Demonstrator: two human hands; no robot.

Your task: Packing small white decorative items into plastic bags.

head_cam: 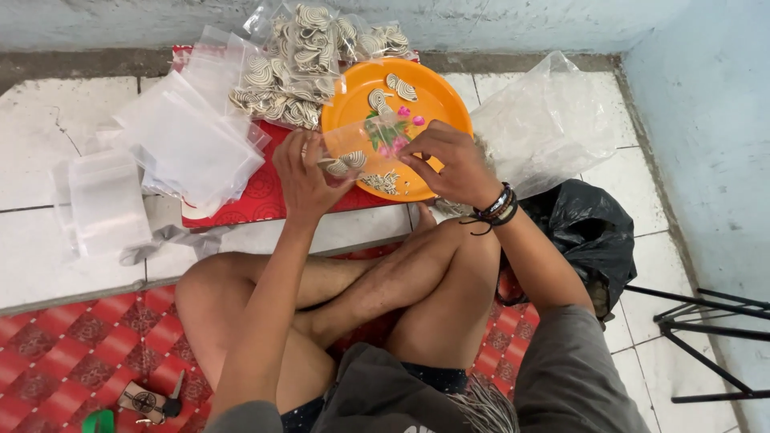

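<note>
Both hands hold one small clear bag (pixel 353 148) over the near rim of the orange plate (pixel 425 88). The left hand (pixel 303 172) has its grip pinched on the bag's left edge; the right hand (pixel 449 160) pinches the right edge. Filled clear packets (pixel 301 60) of striped pieces lie behind the plate. Empty clear bags (pixel 180 132) are stacked left, on the red mat (pixel 261 196). A large clear sack (pixel 545 120) and a black bag (pixel 597 232) crowd the right; open floor tiles (pixel 48 128) lie left.
</note>
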